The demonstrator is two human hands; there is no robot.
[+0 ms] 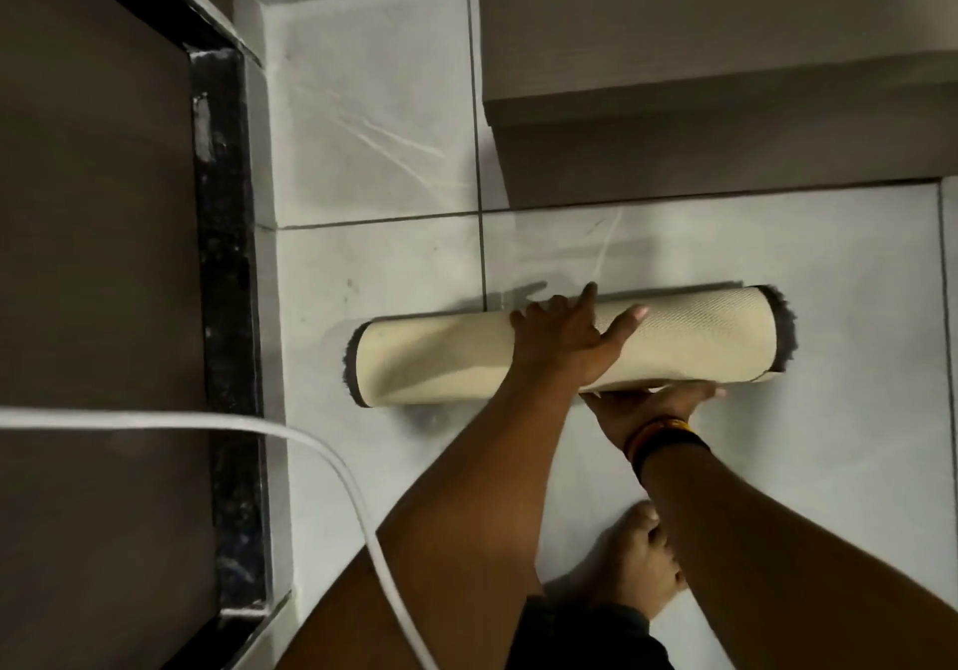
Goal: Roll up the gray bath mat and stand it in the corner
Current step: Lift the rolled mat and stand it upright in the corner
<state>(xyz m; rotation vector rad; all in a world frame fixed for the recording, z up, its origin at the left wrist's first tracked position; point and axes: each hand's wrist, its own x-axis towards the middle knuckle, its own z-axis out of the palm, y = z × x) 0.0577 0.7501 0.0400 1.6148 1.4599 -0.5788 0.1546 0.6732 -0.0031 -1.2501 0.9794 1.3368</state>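
Mat [456, 358] looks fully rolled, lying flat on the floor [363, 265] near the door frame. Left hand [565, 337] presses flat on top, right hand [653, 400] cups it underneath. Standing it in the corner is what's left.

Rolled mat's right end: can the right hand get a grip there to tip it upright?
Probably yes. The right hand already sits under the rolled mat near that end, with bare floor tile beside it.
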